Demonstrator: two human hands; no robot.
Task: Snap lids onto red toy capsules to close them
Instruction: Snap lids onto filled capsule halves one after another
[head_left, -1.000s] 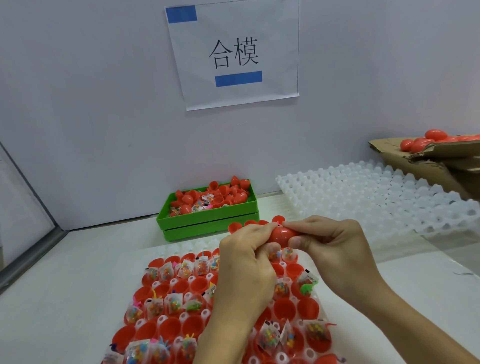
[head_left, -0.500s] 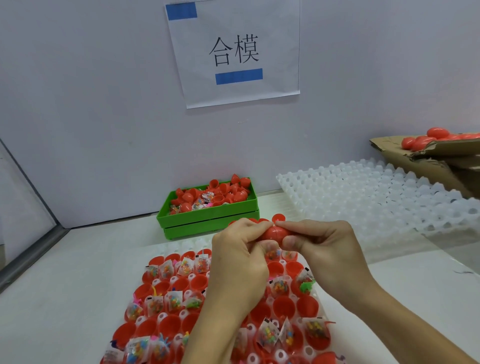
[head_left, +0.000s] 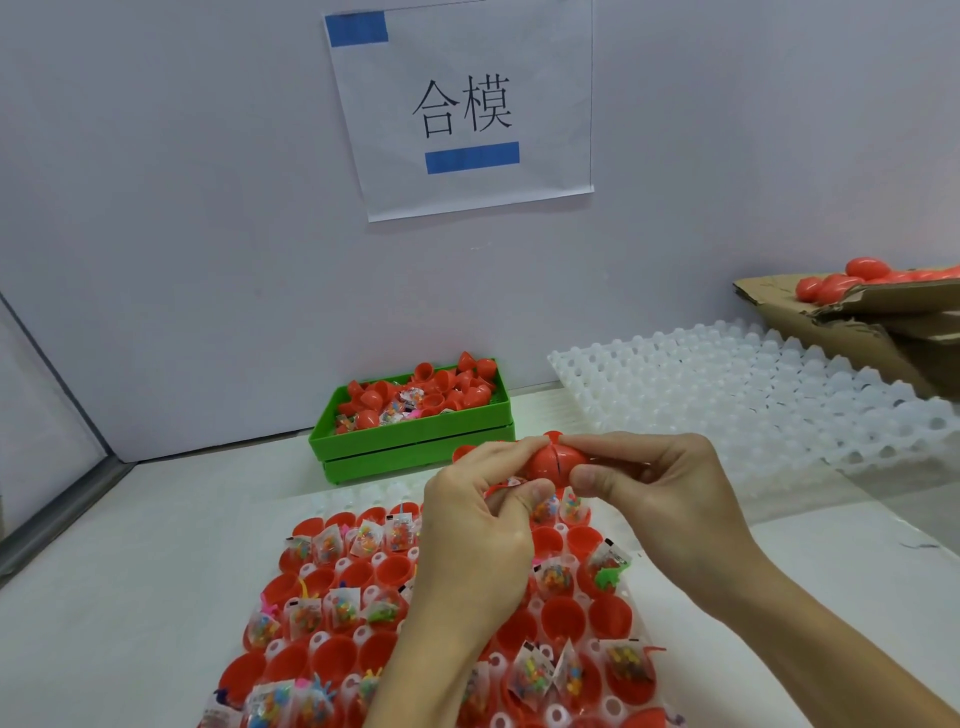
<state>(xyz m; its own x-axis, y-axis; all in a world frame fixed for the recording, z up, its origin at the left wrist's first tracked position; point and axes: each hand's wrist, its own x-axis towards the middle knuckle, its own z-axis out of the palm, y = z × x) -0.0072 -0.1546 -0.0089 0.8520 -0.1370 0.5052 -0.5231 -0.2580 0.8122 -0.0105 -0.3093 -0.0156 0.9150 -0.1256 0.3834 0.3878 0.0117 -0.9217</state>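
Observation:
Both hands hold one red capsule (head_left: 556, 461) in the air above the far end of the tray. My left hand (head_left: 483, 525) pinches its left half and my right hand (head_left: 660, 499) pinches its right half; a thin dark seam shows between the halves. Below them a white tray (head_left: 610, 706) holds several open red capsule halves (head_left: 389, 569), many with small bagged toys (head_left: 530, 675) inside. My left forearm hides the tray's middle.
A green bin (head_left: 415, 441) of loose red lids and toy bags stands by the back wall. An empty white cell tray (head_left: 753, 400) lies at the right. A cardboard box (head_left: 872, 322) with closed red capsules (head_left: 831, 286) sits at the far right. A paper sign (head_left: 462, 109) hangs on the wall.
The hands keep squeezing the capsule between them and have drifted slightly down and left; its two halves now sit nearly together with only a thin seam.

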